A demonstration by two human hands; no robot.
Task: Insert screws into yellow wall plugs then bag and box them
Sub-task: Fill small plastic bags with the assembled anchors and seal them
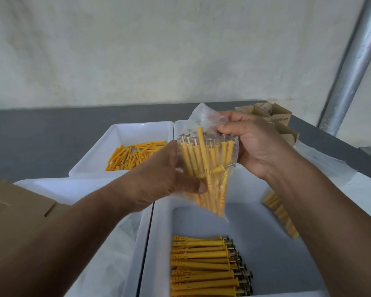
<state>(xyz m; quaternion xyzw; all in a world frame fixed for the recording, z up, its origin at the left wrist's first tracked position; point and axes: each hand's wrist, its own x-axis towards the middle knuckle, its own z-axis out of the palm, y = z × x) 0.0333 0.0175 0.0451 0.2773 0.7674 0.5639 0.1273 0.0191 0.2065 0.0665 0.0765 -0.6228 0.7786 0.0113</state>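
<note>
clear plastic bag [204,123] of assembled yellow wall plugs [206,159], held upright above the near white tray [159,243]. left hand [159,179] grips the bundle's middle; right hand [255,144] pinches the limp, likely slippery bag mouth. contents stiff and light; best supported mid-bundle. loose plugs [135,155] lie in the far tray [116,133].

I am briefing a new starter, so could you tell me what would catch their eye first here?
A clear bag of yellow plugs with screws is held up in the middle by the left hand and right hand. Below it, a row of assembled plugs lies in the near white tray; loose plugs sit in the far left tray.
</note>
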